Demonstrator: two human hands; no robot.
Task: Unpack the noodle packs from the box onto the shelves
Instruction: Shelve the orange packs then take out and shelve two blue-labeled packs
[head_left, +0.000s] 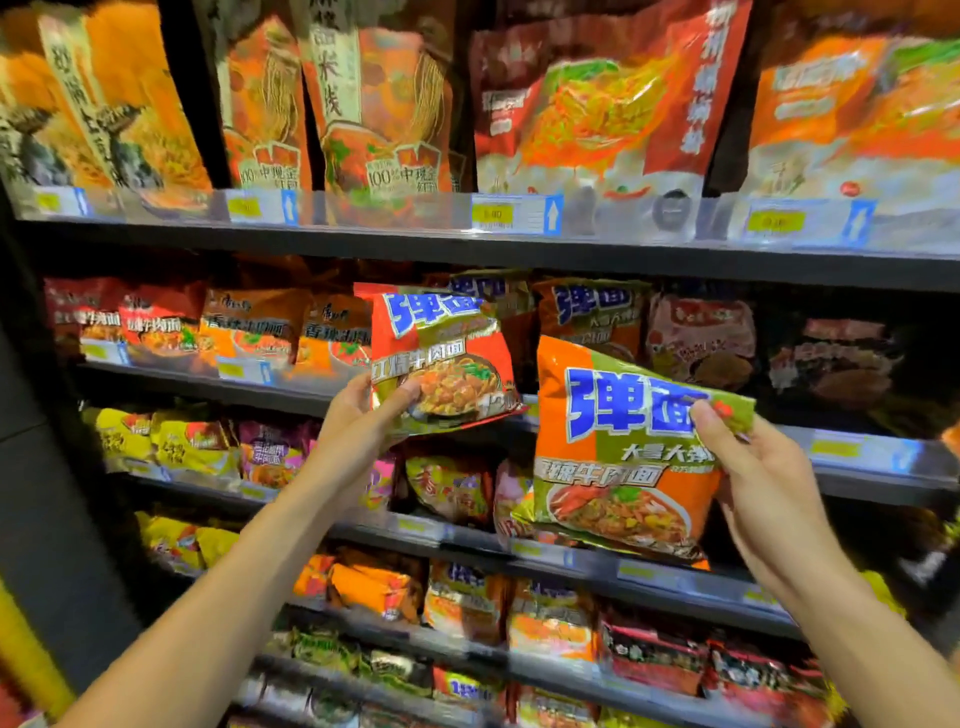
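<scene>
Two orange-and-green noodle packs with blue lettering are held up in front of a dark shelving unit. My left hand (363, 415) grips the lower left corner of one pack (441, 358), which is raised at the second shelf (218, 382). My right hand (763, 483) holds the right edge of the other pack (618, 457), thumb on its front, lower and nearer to me. Matching packs (587, 312) stand on the second shelf behind them. No box is in view.
Tall orange and red pouches (587, 104) fill the top shelf behind a clear rail with price tags. Lower shelves hold yellow, pink, orange and dark red packs (649, 654). A dark upright panel (36, 467) bounds the shelves at the left.
</scene>
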